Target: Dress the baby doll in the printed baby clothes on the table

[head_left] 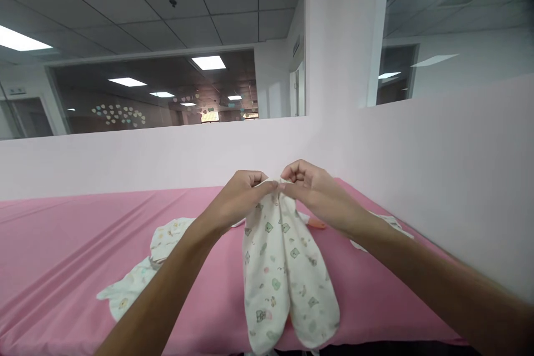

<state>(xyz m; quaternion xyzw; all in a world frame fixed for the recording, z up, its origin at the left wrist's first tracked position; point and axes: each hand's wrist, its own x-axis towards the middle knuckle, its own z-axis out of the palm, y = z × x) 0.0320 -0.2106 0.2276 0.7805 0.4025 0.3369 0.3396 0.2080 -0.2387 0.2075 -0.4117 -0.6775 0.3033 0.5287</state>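
A white footed baby garment [271, 267] with a print of little bears hangs between my hands, its two legs pointing down toward me. My left hand [246, 194] pinches its upper edge between thumb and curled fingers. Close beside it, my right hand [306, 183] pinches the same edge from the right, and the fingertips of both hands almost meet. Behind the garment, a small doll-like hand [316, 223] sticks out to the right from a white sleeve. The rest of that figure is hidden.
A pink sheet [200, 289] covers the table. On the left lie crumpled printed baby clothes [167, 239], partly behind my left forearm. Another white cloth [392, 223] lies at the right by the wall [438, 178]. Windows [167, 89] stand above the low back wall.
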